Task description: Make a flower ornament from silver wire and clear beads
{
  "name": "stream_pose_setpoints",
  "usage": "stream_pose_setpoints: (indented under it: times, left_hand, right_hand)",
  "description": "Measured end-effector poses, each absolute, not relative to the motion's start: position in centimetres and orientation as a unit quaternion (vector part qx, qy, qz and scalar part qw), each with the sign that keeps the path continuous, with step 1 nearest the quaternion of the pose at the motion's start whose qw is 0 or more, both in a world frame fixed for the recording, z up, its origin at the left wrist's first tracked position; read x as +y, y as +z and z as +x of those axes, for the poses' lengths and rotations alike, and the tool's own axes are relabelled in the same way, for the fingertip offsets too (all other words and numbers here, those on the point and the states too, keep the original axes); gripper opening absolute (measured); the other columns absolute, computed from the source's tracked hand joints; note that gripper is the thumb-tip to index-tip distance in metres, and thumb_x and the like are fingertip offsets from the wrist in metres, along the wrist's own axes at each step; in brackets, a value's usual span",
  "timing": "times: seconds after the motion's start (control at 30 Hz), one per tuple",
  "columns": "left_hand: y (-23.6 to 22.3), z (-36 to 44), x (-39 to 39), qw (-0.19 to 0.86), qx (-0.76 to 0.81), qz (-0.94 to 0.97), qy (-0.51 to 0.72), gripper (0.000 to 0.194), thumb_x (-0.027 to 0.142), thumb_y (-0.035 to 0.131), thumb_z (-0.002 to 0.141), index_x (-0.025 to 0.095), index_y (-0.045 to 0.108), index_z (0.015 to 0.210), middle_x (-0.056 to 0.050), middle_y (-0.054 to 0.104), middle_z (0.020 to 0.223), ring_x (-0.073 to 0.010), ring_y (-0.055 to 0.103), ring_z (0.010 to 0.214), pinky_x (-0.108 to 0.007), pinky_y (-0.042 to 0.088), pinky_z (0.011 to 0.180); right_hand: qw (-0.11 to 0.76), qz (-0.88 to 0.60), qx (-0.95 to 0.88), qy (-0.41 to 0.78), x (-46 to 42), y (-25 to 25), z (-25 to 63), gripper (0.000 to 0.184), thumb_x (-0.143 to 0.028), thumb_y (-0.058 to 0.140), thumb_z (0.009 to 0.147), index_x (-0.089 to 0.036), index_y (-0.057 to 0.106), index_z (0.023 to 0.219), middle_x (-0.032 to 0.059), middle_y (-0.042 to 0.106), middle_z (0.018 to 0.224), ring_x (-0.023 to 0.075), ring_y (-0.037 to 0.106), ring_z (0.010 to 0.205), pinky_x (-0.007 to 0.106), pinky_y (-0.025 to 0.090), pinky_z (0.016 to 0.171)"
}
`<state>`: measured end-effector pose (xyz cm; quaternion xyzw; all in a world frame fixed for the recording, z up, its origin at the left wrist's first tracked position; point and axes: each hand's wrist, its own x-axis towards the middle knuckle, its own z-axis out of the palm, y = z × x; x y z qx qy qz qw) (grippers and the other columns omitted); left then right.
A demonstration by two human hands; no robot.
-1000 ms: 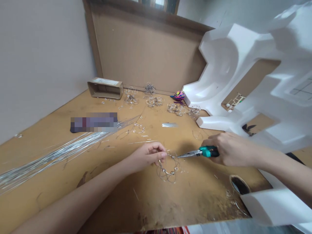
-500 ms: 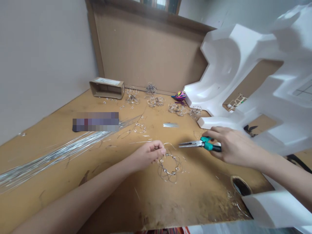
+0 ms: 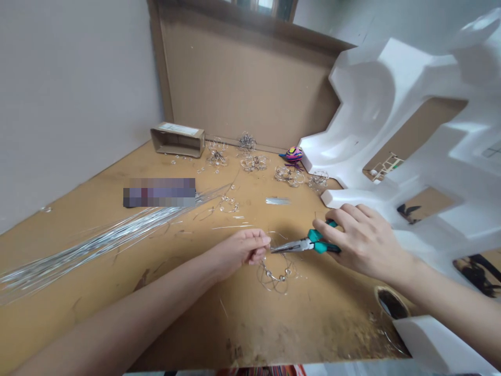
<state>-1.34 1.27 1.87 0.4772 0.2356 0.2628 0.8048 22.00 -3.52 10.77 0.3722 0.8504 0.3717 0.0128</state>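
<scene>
My left hand (image 3: 250, 245) pinches the upper left part of a beaded wire ring (image 3: 282, 278), a loop of thin wire strung with clear beads that rests near the middle of the table. My right hand (image 3: 358, 243) is wrapped round needle-nose pliers (image 3: 303, 244) with teal and black handles. The jaws point left, and their tip is at my left fingertips, in front of the ring's upper edge. Whether the jaws grip the wire cannot be made out. Just above the pliers curves a loose end of wire.
A bundle of straight wires (image 3: 129, 235) lies at the left, beside a blurred-out object (image 3: 159, 192). Several beaded wire pieces (image 3: 254, 163), a small cardboard box (image 3: 178, 140) and a colourful figure (image 3: 293, 154) are at the back. White foam packing (image 3: 364, 104) stands on the right.
My right hand has brought the pliers left and slightly down, so that their tip meets my left fingertips. My left hand keeps its pinch on the ring. The view has shifted slightly.
</scene>
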Motion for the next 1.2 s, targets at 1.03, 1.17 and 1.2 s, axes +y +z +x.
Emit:
stream_pose_setpoints:
  times: [1.03, 1.17, 1.2]
  left_hand:
    - [1.2, -1.0, 1.2, 0.719, 0.281, 0.57, 0.28, 0.023, 0.033, 0.05, 0.078, 0.016, 0.042, 0.065, 0.006, 0.038, 0.052, -0.0057, 0.03, 0.047, -0.02, 0.022, 0.048]
    - [1.5, -1.0, 0.7, 0.561, 0.317, 0.689, 0.332, 0.018, 0.03, 0.044, 0.081, 0.017, 0.043, 0.068, 0.005, 0.039, 0.06, -0.0081, 0.035, 0.055, -0.021, 0.029, 0.053]
    - [1.6, -1.0, 0.5, 0.512, 0.32, 0.72, 0.342, 0.017, 0.029, 0.043, 0.081, 0.018, 0.043, 0.068, 0.005, 0.039, 0.061, -0.0087, 0.036, 0.057, -0.021, 0.029, 0.054]
  right_hand:
    - [0.062, 0.426, 0.861, 0.27, -3.9, 11.0, 21.3, 0.012, -0.021, 0.047, 0.073, -0.02, 0.055, 0.081, 0.0038, 0.052, 0.069, 0.0161, 0.045, 0.064, 0.028, 0.024, 0.058]
    - [0.106, 0.516, 0.835, 0.16, -4.2, 11.0, 20.9, 0.01, -0.025, 0.048, 0.071, -0.021, 0.054, 0.078, 0.003, 0.055, 0.067, 0.0144, 0.047, 0.055, 0.026, 0.018, 0.049]
    - [0.118, 0.534, 0.827, 0.13, -4.3, 10.9, 20.8, 0.01, -0.024, 0.048, 0.07, -0.022, 0.054, 0.077, 0.0024, 0.055, 0.066, 0.0139, 0.047, 0.053, 0.026, 0.017, 0.048]
